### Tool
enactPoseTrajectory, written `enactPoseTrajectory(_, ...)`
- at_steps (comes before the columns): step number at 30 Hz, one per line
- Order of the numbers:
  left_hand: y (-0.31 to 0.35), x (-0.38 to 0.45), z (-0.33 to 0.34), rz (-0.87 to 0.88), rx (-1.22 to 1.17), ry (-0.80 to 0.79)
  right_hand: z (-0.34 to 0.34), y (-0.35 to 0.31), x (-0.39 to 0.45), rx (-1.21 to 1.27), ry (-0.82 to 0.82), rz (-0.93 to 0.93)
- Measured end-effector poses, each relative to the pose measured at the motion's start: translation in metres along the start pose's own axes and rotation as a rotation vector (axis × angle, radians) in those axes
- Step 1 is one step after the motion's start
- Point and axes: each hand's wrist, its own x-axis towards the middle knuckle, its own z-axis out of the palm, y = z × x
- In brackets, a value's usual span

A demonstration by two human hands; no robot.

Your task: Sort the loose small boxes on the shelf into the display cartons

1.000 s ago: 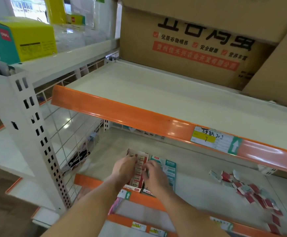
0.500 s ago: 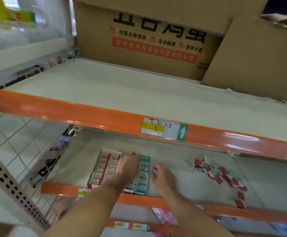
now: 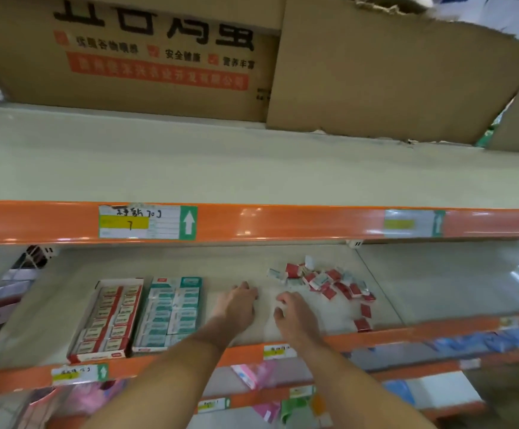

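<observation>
Both hands empty, fingers loosely bent: left hand (image 3: 239, 305) and right hand (image 3: 293, 314) rest on shelf (image 3: 385, 305), between teal carton (image 3: 171, 308) and loose boxes (image 3: 323, 281). Risk: mixed red/teal pile, easy to missort.

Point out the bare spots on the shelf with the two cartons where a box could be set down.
Bare shelf lies between the teal carton and the left hand, left of the red carton, and right of the pile of loose boxes. It is crowded around that pile, just beyond the right hand.
</observation>
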Motion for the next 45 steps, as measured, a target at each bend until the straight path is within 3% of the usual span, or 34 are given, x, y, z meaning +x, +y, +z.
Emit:
enactPoseTrajectory(6, 0.031, 0.022, 0.021, 0.011, 0.059, -0.114, -0.016, 0.039, 0.001, -0.026, -0.003, 0.089)
enactPoseTrajectory(11, 0.051, 0.04, 0.029, -0.03, 0.051, -0.109, -0.033, 0.065, 0.01, -0.083, 0.016, 0.078)
enactPoseTrajectory(22, 0.072, 0.08, 0.034, -0.037, 0.15, -0.179, -0.044, 0.101, 0.041, -0.107, -0.192, -0.125)
enactPoseTrajectory(29, 0.083, 0.081, 0.043, -0.03, 0.295, -0.093, -0.037, 0.1, 0.035, -0.199, -0.075, -0.471)
enactPoseTrajectory(31, 0.082, 0.08, 0.045, -0.05, 0.28, -0.091, -0.033, 0.097, 0.03, -0.178, -0.054, -0.49)
enactPoseTrajectory(36, 0.068, 0.069, 0.051, -0.072, 0.091, 0.014, -0.031, 0.084, 0.024, -0.027, -0.016, -0.317)
enactPoseTrajectory(40, 0.062, 0.059, 0.051, -0.062, -0.216, 0.157, -0.02, 0.085, 0.024, 0.022, -0.022, -0.222)
enactPoseTrajectory(45, 0.055, 0.042, 0.049, -0.139, -0.499, 0.143, -0.012, 0.085, 0.02, 0.064, 0.016, -0.062)
